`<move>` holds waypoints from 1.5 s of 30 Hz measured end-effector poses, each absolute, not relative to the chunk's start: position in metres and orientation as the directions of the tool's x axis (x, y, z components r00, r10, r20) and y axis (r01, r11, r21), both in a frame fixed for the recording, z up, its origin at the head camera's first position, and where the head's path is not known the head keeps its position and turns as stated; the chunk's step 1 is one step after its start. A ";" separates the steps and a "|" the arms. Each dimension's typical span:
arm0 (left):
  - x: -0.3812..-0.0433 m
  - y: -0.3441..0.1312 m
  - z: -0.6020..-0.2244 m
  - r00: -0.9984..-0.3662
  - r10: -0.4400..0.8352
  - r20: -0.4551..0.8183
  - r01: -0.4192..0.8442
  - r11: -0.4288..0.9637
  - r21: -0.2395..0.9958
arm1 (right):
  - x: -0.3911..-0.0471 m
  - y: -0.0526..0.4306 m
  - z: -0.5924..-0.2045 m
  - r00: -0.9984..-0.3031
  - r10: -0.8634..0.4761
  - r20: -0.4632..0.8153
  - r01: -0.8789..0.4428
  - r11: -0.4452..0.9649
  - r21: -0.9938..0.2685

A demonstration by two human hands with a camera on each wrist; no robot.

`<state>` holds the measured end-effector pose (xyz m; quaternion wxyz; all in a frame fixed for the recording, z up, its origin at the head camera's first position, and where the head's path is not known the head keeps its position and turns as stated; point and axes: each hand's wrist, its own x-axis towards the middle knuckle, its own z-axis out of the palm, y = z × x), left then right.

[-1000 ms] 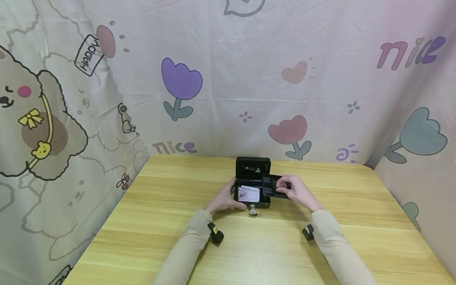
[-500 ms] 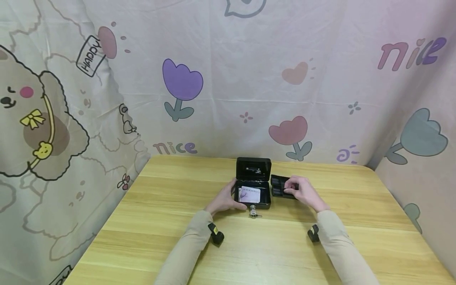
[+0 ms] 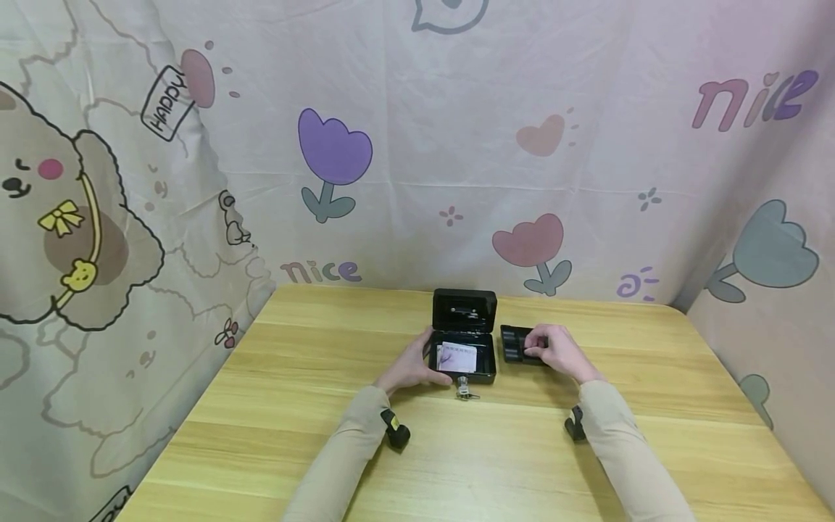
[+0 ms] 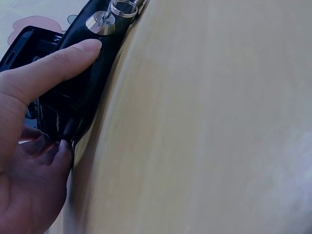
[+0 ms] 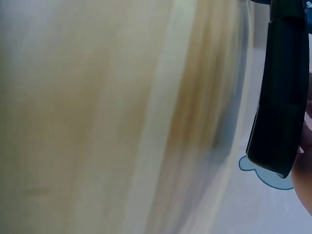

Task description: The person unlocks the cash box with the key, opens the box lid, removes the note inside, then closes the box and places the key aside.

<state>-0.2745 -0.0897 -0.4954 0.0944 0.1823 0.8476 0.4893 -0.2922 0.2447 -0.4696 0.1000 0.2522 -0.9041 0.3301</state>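
Observation:
A small black cash box [image 3: 484, 378] stands on the table with its lid [image 3: 449, 317] raised. Inside lie printed notes or cards [image 3: 459, 357]. My left hand [image 3: 411, 364] holds the box at its left side; in the left wrist view the thumb [image 4: 58, 66] lies along the front by the lock [image 4: 101, 24], while the fingers curl at the corner. Keys [image 3: 464, 394] hang at the lock. To the right of the box, my right hand [image 3: 556, 349] pinches a black compartment tray [image 3: 512, 345], covering its right part. The right wrist view shows the tray's side [image 5: 282, 87].
The wood-grain table [image 3: 293, 435] extends around the box, its back edge meeting a printed fabric backdrop [image 3: 404, 159]. More printed cloth [image 3: 776, 326] borders the right side. A black wrist camera [image 3: 396, 429] sits at the left cuff, another [image 3: 575, 423] at the right.
The right hand has moved the tray from over the box's right edge to the right, then slightly lower beside it. The left hand and box have stayed in place.

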 end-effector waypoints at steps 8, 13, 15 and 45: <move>-0.272 -0.089 -0.494 -0.917 0.398 0.010 0.205 0.451 0.869 | -0.296 0.244 -0.466 -0.887 -0.381 0.260 -0.460 0.693 -0.555; -0.272 -0.089 -0.495 -0.918 0.397 0.008 0.199 0.443 0.874 | -0.298 0.243 -0.466 -0.893 -0.380 0.240 -0.448 0.703 -0.552; -0.272 -0.089 -0.495 -0.918 0.396 0.009 0.200 0.445 0.873 | -0.298 0.243 -0.466 -0.895 -0.381 0.233 -0.444 0.704 -0.554; -0.273 -0.090 -0.494 -0.918 0.396 0.007 0.191 0.428 0.883 | -0.304 0.244 -0.472 -0.906 -0.384 0.177 -0.414 0.718 -0.560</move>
